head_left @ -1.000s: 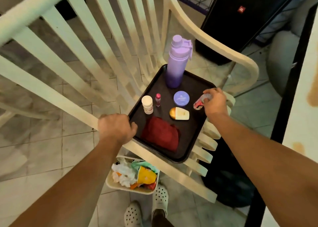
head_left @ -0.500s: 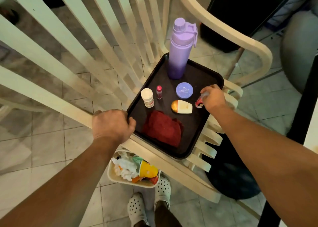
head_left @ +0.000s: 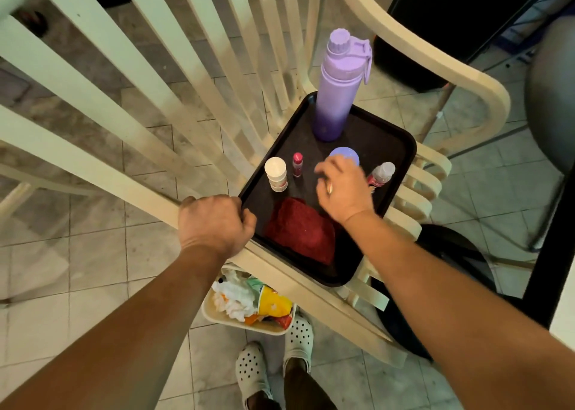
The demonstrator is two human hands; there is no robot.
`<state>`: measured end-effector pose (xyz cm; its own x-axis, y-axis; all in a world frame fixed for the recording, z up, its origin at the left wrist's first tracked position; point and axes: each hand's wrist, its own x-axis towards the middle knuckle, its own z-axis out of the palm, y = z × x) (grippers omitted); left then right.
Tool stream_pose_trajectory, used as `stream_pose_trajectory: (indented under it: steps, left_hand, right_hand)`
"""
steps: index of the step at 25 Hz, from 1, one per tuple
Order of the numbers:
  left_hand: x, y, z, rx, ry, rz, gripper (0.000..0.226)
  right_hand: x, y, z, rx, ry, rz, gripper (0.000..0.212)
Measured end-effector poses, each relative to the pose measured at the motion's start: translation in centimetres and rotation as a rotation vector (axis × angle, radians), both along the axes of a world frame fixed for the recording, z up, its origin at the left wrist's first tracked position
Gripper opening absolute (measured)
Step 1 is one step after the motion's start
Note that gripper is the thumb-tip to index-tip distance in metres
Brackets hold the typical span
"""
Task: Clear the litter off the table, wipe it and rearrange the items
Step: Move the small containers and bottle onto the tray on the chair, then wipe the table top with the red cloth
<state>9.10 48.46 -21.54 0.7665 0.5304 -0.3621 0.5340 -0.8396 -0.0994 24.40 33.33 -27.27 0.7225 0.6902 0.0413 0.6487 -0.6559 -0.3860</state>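
A black tray (head_left: 404, 148) lies on the seat of a cream slatted chair (head_left: 130, 77). On it stand a tall purple bottle (head_left: 337, 92), a white jar (head_left: 275, 173), a small red vial (head_left: 297, 164), a blue round tin (head_left: 346, 152) and a small clear bottle with a red label (head_left: 381, 175). A folded red cloth (head_left: 298, 232) lies at the near end. My left hand (head_left: 214, 223) grips the tray's near-left corner. My right hand (head_left: 342, 189) curls down over the gold-capped cream bottle, which is almost wholly hidden.
A cream bin (head_left: 245, 304) full of paper and wrappers sits on the tiled floor under the chair's front, beside my feet in white clogs (head_left: 298, 335). A black speaker (head_left: 460, 21) stands behind the chair. A dark round object (head_left: 441, 254) lies at the right.
My right hand let go of the small red-labelled bottle, which now stands at the tray's right edge, and moved left onto the gold-capped bottle. The left hand stayed put.
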Motion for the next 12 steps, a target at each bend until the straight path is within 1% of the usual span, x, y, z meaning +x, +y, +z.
stream_pose_trajectory:
  steps: [1, 2, 3, 4, 5, 6, 8, 10, 12]
  left_hand:
    - [0.0, 0.0, 0.0, -0.006, -0.009, 0.005, 0.035]
    - [-0.1, 0.0, -0.1, -0.013, -0.019, 0.009, 0.035]
    - [-0.1, 0.0, -0.1, -0.018, -0.028, 0.009, 0.035]
    - [0.0, 0.0, -0.1, -0.021, -0.034, 0.005, 0.034]
    - [0.0, 0.0, -0.1, -0.022, -0.038, 0.001, 0.034]
    - [0.0, 0.0, -0.1, -0.021, -0.045, -0.003, 0.035]
    - [0.0, 0.0, -0.1, -0.02, -0.055, -0.007, 0.035]
    - [-0.2, 0.0, -0.2, -0.024, -0.059, -0.012, 0.034]
    - [-0.2, 0.1, -0.3, -0.018, -0.064, -0.015, 0.034]
  right_hand:
    - [-1.7, 0.4, -0.8, -0.014, 0.192, -0.041, 0.023]
    - [-3.1, 0.5, -2.0, -0.093, 0.377, -0.145, 0.024]
    - [-4.2, 0.1, -3.2, -0.223, 0.52, -0.291, 0.032]
    - [-5.1, -0.5, -4.3, -0.347, 0.643, -0.426, 0.048]
    - [-5.8, -1.1, -5.1, -0.411, 0.744, -0.508, 0.064]
    - [-6.2, -1.6, -5.6, -0.415, 0.8, -0.542, 0.076]
    - [-6.2, -2.0, -6.2, -0.367, 0.812, -0.59, 0.086]
    - [-6.0, -2.0, -6.9, -0.38, 0.767, -0.637, 0.087]
    - [-5.9, -2.1, -7.6, -0.436, 0.722, -0.666, 0.082]
